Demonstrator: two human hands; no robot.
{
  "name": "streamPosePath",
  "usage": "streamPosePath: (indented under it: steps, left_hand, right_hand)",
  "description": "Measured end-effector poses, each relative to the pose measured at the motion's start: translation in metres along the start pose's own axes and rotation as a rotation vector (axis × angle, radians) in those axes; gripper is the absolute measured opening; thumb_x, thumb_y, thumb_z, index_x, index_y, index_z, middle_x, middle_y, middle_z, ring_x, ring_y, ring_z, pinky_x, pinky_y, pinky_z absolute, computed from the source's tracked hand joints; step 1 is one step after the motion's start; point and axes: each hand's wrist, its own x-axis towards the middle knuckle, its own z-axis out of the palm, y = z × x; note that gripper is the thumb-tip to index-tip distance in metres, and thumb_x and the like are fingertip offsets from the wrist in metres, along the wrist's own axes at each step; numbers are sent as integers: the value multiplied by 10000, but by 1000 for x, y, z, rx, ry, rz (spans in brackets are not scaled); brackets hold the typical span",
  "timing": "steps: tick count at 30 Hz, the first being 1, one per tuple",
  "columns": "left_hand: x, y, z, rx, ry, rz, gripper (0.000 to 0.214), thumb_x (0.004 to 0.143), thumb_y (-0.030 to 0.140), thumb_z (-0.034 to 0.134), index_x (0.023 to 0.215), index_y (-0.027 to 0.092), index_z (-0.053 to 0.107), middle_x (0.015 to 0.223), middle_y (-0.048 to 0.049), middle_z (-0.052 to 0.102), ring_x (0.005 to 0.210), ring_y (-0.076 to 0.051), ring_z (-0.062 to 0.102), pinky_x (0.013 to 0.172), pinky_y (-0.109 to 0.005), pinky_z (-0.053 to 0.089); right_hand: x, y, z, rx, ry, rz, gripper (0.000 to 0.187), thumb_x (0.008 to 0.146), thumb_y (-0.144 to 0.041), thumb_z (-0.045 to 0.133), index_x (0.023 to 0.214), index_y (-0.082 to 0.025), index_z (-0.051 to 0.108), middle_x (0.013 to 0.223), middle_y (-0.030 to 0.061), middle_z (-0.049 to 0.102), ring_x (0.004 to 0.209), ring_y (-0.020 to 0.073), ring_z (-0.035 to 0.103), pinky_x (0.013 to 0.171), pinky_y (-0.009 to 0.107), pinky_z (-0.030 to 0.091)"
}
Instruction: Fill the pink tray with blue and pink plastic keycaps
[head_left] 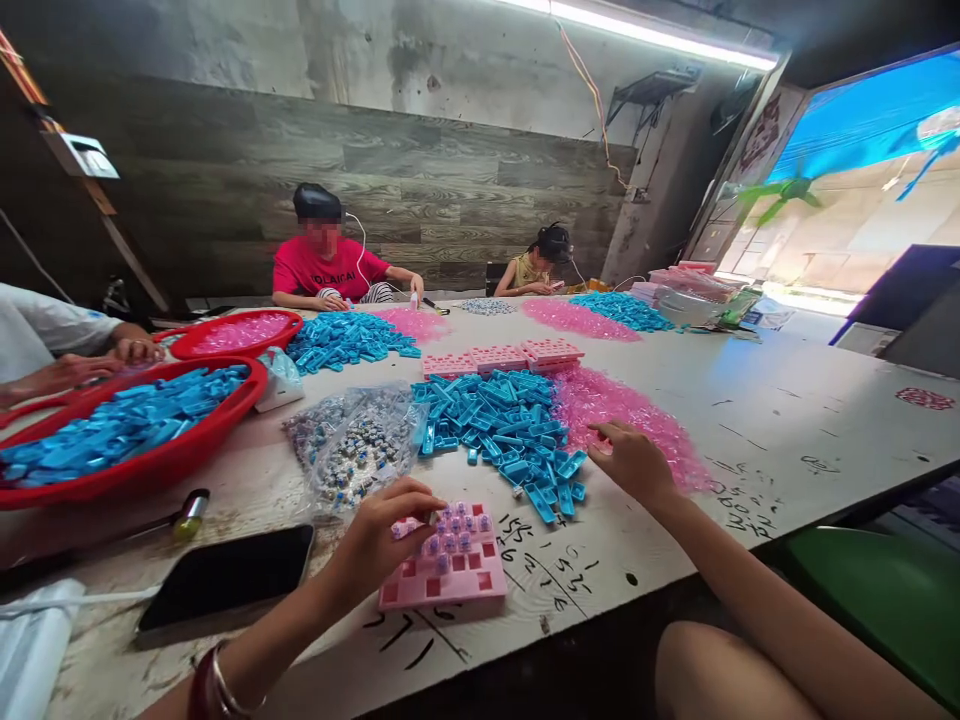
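My left hand (pixel 379 545) steadies the pink grid tray (pixel 450 590) on the tabletop (pixel 787 420) right before me, fingers curled over its far left corner. My right hand (pixel 630 462) lies on the near edge of the clear pink pieces (pixel 637 405) beside the blue pieces (pixel 502 425), fingers bent down, though I cannot tell whether they pinch one. Best, I judge, to hold the tray flat and seat one piece squarely per open cell.

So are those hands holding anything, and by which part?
The left hand pinches a pink piece by one end over the pink tray. The right hand touches the pink pile; any grip there cannot be told.
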Motion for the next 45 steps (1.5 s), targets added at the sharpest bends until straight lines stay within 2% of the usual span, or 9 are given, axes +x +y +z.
streamPosePath:
  steps: [4,11,13,18,21,29,36,41,45]
  left_hand:
    - [-3,-1,7,-26,-37,13,105,797,188,625,880,190,688,874,-52,658,793,-153,621,724,-283,522]
    - [-9,-6,15,-9,-41,34,116,773,127,623,863,175,679,879,-55,664,813,-160,623,733,-284,518]
    - [-10,-5,17,-13,-33,27,139,762,98,606,864,166,671,877,-56,652,785,-149,619,703,-267,520]
    - [-11,4,18,-35,-46,58,200,764,68,555,889,169,674,877,-57,635,774,-137,609,670,-242,516]
    - [-12,9,18,-25,-66,58,210,766,66,556,911,172,665,902,-57,638,814,-143,608,716,-256,511]
    - [-16,6,25,152,-144,134,186,803,79,532,894,175,663,869,-53,670,825,-177,583,742,-319,496]
    - [-21,-4,30,267,-153,94,207,817,98,521,930,190,668,972,-79,588,874,-175,550,747,-314,493]
    - [-19,6,25,319,-206,87,247,812,79,513,976,197,655,939,-69,586,881,-197,527,772,-359,474]
    - [-17,11,23,314,-207,96,186,823,96,522,928,175,654,871,-59,609,837,-195,518,736,-344,472]
  right_hand:
    - [-3,-35,-13,242,25,-119,229,744,-235,510,900,-170,665,854,73,640,789,206,591,746,325,462]
    - [-18,-106,-30,582,-169,-250,102,705,-215,547,768,-171,614,726,22,636,662,141,569,627,264,456]
    - [-21,-114,-28,635,-268,-258,76,686,-184,559,742,-164,606,695,18,629,626,128,559,586,245,446]
    - [-25,-122,-15,692,-645,-313,92,619,-109,593,700,-153,608,612,-12,598,554,100,539,487,197,399]
    - [-26,-127,-7,757,-754,-287,101,627,-144,629,724,-147,601,601,-12,604,564,108,565,470,184,401]
    - [-25,-138,3,785,-673,-246,134,602,-55,595,699,-145,571,613,-5,625,590,130,613,472,184,416]
    - [-24,-136,7,836,-638,-285,109,628,-78,603,704,-150,570,642,3,640,618,136,619,516,207,446]
    - [-23,-136,6,826,-573,-309,94,629,-102,635,688,-148,577,607,-15,601,581,112,580,511,201,428]
    - [-22,-137,4,806,-567,-292,105,622,-76,624,694,-145,592,574,-24,578,561,109,572,495,195,422]
